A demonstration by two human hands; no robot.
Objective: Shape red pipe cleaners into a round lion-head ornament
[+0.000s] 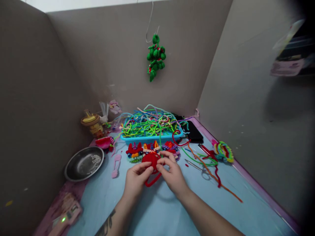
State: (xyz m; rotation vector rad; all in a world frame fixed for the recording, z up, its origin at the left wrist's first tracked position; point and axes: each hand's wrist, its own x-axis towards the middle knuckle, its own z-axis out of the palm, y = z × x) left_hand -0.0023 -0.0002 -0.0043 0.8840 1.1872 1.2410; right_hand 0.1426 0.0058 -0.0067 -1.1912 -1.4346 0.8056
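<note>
Between my two hands is a rounded red piece [151, 159] of fuzzy pipe cleaner, with a loop of red stem hanging below it. My left hand [137, 175] pinches its left edge between thumb and fingers. On the opposite edge, the thumb and fingertips of my right hand [172, 170] also close on the red piece. Just beyond them stand several colourful pipe-cleaner figures: a red one with blue eyes [134, 150], an orange-trimmed one [151, 146] partly hidden behind the held piece, and a red and purple one [171, 147].
A blue basket [152, 139] overflows with pipe cleaners at the back. Scissors [197, 166] and loose stems [228, 190] lie to the right, near a black flat object [194, 131]. Leftward are a metal bowl [78, 164], a pink clip-like tool [116, 165] and a lit pink device [66, 214].
</note>
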